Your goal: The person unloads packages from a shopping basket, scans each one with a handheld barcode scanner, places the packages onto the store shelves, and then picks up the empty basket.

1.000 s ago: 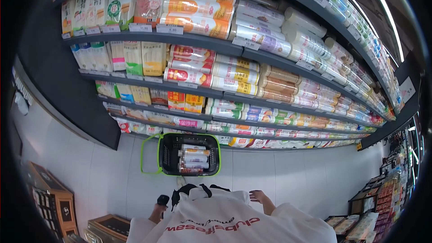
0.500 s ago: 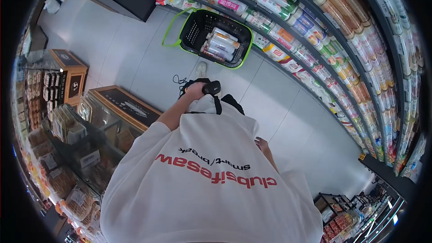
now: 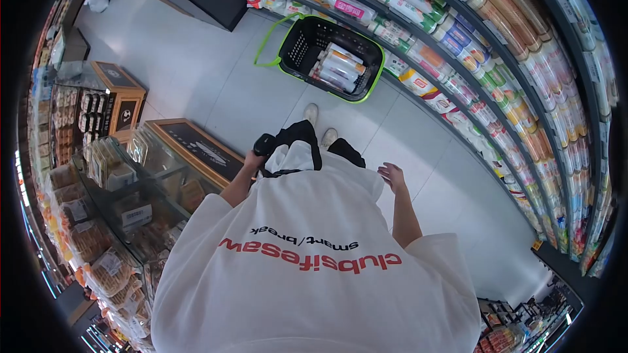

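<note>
My left hand (image 3: 252, 159) is beside my hip on the left, closed around a small black device (image 3: 264, 144) with a rounded end. Exactly what kind of device it is, I cannot make out. My right hand (image 3: 391, 175) hangs out to the right of my white shirt (image 3: 314, 294), its fingers loosely bent and apart, with nothing visible in it. On the floor ahead of my shoes (image 3: 311, 115) stands a black shopping basket (image 3: 302, 34) with a green rim and its handle folded to the left. Several pale wrapped cylindrical packs (image 3: 340, 67) lie inside, apart from both hands.
Shelves (image 3: 504, 59) of packaged rolls and bags curve along the right and top. At left stands a glass-sided display (image 3: 150, 183) with packaged food, beside a wood-framed sign (image 3: 196, 150). Grey floor tiles (image 3: 196, 78) run between them.
My left hand has moved left with the black device, away from the front of my body. My right hand has swung forward and outward. A second shoe now shows.
</note>
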